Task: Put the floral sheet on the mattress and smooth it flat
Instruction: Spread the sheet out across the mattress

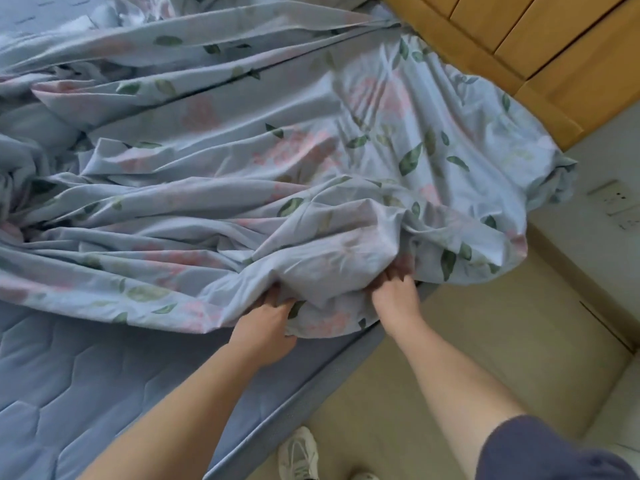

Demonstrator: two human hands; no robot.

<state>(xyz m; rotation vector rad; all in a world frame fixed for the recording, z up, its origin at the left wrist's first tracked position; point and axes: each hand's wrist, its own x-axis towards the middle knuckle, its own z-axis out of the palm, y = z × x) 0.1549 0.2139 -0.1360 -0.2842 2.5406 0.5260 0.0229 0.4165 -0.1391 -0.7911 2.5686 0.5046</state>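
Observation:
The floral sheet (263,161), light blue with pink flowers and green leaves, lies bunched in long folds across the far part of the blue quilted mattress (69,382). Its right end hangs over the mattress corner toward the floor. My left hand (266,327) grips a fold of the sheet's near edge on the mattress. My right hand (394,296) grips the same bunched edge a little to the right, at the mattress side. The fingertips of both hands are tucked into the cloth. The near left part of the mattress is bare.
A wooden wardrobe (554,46) stands at the top right, close to the bed's far corner. Beige floor (485,341) runs along the mattress's right side. A white wall with sockets (616,202) is at the right. My white shoe (298,452) stands beside the mattress edge.

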